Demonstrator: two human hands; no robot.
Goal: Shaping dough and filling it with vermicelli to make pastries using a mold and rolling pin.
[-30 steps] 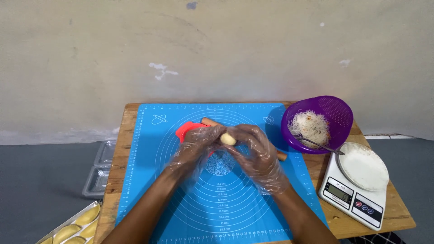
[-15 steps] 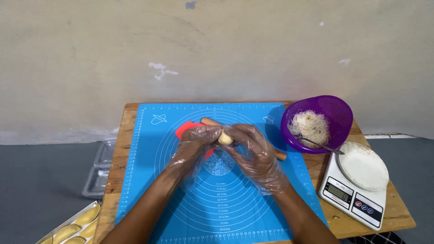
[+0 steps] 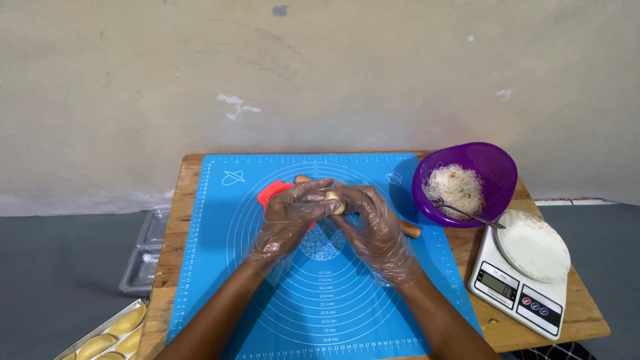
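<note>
Where the hands meet: mid-frame over the blue mat (image 3: 320,293), the left hand (image 3: 290,217) and right hand (image 3: 373,230), both in clear plastic gloves, cup a small pale dough ball (image 3: 335,202).
Fingers: curled together, clamped on the ball from both sides.
Handling: likely soft, light, easily dented; best cradled by the fingertips.
Hidden: most of the ball; a red tool (image 3: 273,192) and a rolling pin (image 3: 408,230) behind the hands.
Nearby: purple bowl (image 3: 497,167) and scale (image 3: 517,293) at right on the counter (image 3: 580,313).
</note>
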